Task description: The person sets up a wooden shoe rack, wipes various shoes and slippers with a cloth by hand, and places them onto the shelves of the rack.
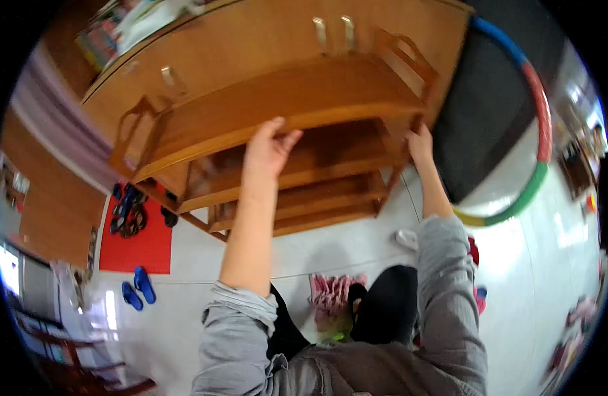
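A brown wooden shelf rack (271, 99) with several tiers and raised, cut-out end pieces stands in front of me, its top board bare. My left hand (271, 146) is at the front edge of the top board, near its middle. Its fingers are loosely bent, with thumb and forefinger apart and nothing between them; whether it touches the edge is unclear. At the rack's right front corner, my right hand (420, 142) has its fingers closed around the upright below the top board. Part of that grip is hidden.
Behind the rack is a wooden cabinet (251, 43) with metal handles. A multicoloured hoop (541, 112) leans by a dark panel at right. Shoes lie on a red mat (142, 247), with blue slippers (143, 284) nearby. A pink cloth (330, 300) is at my feet.
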{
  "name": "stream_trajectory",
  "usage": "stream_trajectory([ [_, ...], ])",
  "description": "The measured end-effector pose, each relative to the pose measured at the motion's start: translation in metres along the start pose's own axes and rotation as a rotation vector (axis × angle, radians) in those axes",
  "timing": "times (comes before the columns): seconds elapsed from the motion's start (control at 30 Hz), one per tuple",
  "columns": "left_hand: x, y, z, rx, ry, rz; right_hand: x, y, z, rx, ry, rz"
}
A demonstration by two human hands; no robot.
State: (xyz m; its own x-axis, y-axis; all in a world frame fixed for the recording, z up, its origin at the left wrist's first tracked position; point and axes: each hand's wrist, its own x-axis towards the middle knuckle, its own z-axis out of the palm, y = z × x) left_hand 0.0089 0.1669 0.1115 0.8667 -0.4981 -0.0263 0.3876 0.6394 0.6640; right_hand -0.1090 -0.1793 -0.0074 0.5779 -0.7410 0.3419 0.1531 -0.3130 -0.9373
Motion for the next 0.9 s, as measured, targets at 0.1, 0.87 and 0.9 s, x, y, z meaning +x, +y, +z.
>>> stream_trajectory([
  [0.1, 0.022, -0.003, -0.019, -0.025, -0.002, -0.001, -0.051, -0.012, -0.024, -0.373, -0.012, -0.164],
  [0.87, -0.017, -0.091, -0.004, 0.304, -0.195, -0.476, -0.700, 0.069, -0.217, -0.625, 0.408, 1.199],
  [0.9, -0.058, -0.119, 0.015, 0.318, -0.162, -0.471, -0.689, 0.070, -0.226, -0.632, 0.491, 1.166],
])
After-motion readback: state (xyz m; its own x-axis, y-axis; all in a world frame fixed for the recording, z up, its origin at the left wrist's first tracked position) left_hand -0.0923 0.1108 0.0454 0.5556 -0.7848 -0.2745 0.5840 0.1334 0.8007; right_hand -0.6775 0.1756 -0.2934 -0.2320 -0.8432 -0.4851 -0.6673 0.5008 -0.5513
